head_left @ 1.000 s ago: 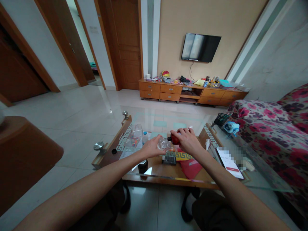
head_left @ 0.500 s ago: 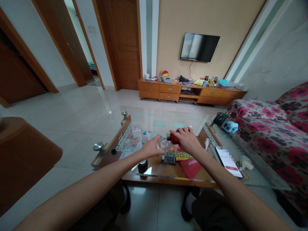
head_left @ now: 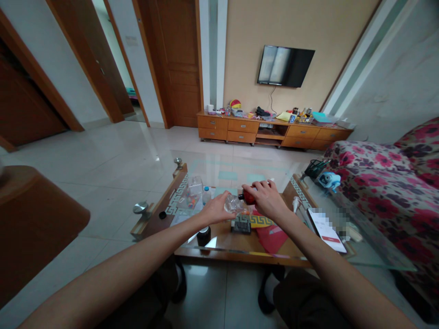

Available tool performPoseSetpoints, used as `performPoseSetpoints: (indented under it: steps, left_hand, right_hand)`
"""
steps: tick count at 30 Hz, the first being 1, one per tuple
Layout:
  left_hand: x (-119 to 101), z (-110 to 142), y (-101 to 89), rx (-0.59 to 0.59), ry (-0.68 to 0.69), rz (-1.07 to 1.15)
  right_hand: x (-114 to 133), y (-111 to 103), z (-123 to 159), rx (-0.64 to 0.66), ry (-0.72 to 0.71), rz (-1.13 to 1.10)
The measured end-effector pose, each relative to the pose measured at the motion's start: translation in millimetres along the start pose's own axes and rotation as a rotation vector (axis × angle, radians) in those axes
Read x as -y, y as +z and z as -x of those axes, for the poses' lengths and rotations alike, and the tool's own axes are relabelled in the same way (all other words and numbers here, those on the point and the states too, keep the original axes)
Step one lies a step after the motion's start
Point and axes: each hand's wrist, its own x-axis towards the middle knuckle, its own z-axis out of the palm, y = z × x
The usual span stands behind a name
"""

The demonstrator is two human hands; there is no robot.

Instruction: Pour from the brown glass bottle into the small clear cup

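Note:
Above the glass table (head_left: 222, 252), my left hand (head_left: 216, 209) is wrapped round a clear plastic bottle (head_left: 233, 204) tilted toward the right. My right hand (head_left: 269, 199) grips a dark red bottle (head_left: 249, 197), tipped on its side with its black neck at the clear bottle's mouth. Whether liquid passes between them is too small to make out. Left of my left hand stand a small bottle with a blue cap (head_left: 206, 195) and a clear plastic container (head_left: 195, 186). A dark jar (head_left: 204, 237) is below my left wrist.
A black cap (head_left: 162, 214) lies at the table's left. A red packet (head_left: 272, 238) and a dark box (head_left: 241, 226) show below my hands. Rightward are a phone or tablet (head_left: 325, 230), a blue-and-white object (head_left: 329, 181) and a pen holder (head_left: 313, 168). A flowered sofa (head_left: 373, 178) borders the right.
Both hands and the two bottles keep almost the same position. The view has shifted very slightly.

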Motion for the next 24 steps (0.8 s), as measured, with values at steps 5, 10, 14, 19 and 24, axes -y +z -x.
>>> performPoseSetpoints:
  steps: [5, 10, 14, 19, 24]
  left_hand:
    - [-1.6, 0.3, -0.6, 0.003, -0.006, 0.012]
    - [-4.4, 0.9, -1.7, -0.01, -0.015, 0.006]
    - [-4.3, 1.0, -2.4, -0.004, 0.0, 0.001]
    - [-4.2, 0.9, -1.9, 0.002, -0.01, -0.038]
    - [-3.8, 0.4, -1.7, 0.008, -0.011, -0.054]
  right_hand:
    - [0.0, 0.7, 0.6, -0.012, -0.004, -0.01]
    - [-0.6, 2.8, 0.3, -0.022, -0.008, -0.004]
    - [-0.8, 3.4, 0.3, -0.02, -0.001, 0.018]
    - [-0.3, 1.3, 0.4, 0.001, 0.0, 0.036]
    - [0.0, 0.7, 0.3, 0.017, 0.001, 0.045]
